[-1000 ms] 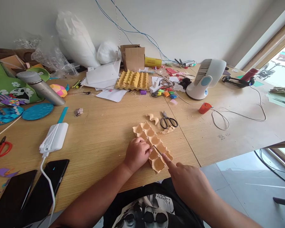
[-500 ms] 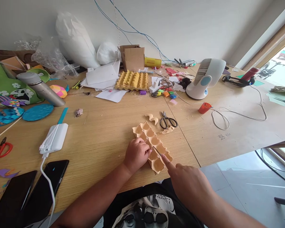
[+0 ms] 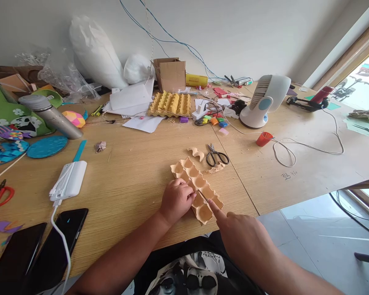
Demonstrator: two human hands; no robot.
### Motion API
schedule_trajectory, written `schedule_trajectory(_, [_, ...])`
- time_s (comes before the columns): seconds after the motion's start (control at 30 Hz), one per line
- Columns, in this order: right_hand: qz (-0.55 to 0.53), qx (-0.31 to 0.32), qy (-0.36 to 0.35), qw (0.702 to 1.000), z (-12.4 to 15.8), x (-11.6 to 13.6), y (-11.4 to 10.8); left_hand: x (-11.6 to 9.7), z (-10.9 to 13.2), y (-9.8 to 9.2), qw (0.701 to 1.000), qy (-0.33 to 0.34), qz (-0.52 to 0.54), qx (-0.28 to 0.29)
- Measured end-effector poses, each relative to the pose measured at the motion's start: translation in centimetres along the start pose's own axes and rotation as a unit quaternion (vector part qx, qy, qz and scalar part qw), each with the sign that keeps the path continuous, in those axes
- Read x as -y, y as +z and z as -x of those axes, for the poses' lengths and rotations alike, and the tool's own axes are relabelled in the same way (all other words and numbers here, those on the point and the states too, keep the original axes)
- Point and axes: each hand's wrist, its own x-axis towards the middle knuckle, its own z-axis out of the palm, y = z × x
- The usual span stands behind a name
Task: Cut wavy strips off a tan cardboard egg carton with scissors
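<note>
Near the front edge of the pale wood-grain table (image 3: pixel 126 180) lies a tan, dimpled moulded-pulp egg-carton strip (image 3: pixel 193 180), rough and fibrous. Neither hand has moved much in the last second, so the cut along its ridge looks slow. The left hand (image 3: pixel 176 200) curls its fingers down, pinning the strip. The right hand (image 3: pixel 242 237) stretches its forefinger along a thin metal blade (image 3: pixel 203 194), the other fingers folded.

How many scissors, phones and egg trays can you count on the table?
Scissors: 2, the black scissors and the red scissors.
Phones: 2, the left phone and the right phone.
Egg trays: 2, the yellow tray and the cut strip.
Total: 6.
</note>
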Motion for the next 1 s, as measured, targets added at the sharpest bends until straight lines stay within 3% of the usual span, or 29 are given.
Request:
schedule_trajectory(0.23, [0.0,0.017,0.001,1.0,0.1,0.1,-0.3,0.0,0.0,0.1,1.0,-0.002,0.001,0.006])
schedule_trajectory(0.4, [-0.001,-0.007,-0.012,1.0,0.0,-0.1,0.3,0.0,0.0,0.0,1.0,0.002,-0.006,0.008])
schedule_trajectory(0.67, [-0.121,-0.132,0.011,0.984,2.0,-2.6,3.3,1.4,-0.2,0.2,1.0,-0.018,0.001,-0.021])
schedule_trajectory(0.83, [-0.179,-0.179,-0.01,0.967,2.7,-2.6,5.9,0.9,-0.1,-1.6,0.997,0.006,-0.001,-0.076])
schedule_trajectory(1.0, [-0.21,-0.198,-0.016,0.957,3.0,-1.6,7.6,-1.1,0.7,-2.7,0.997,0.053,0.045,0.035])
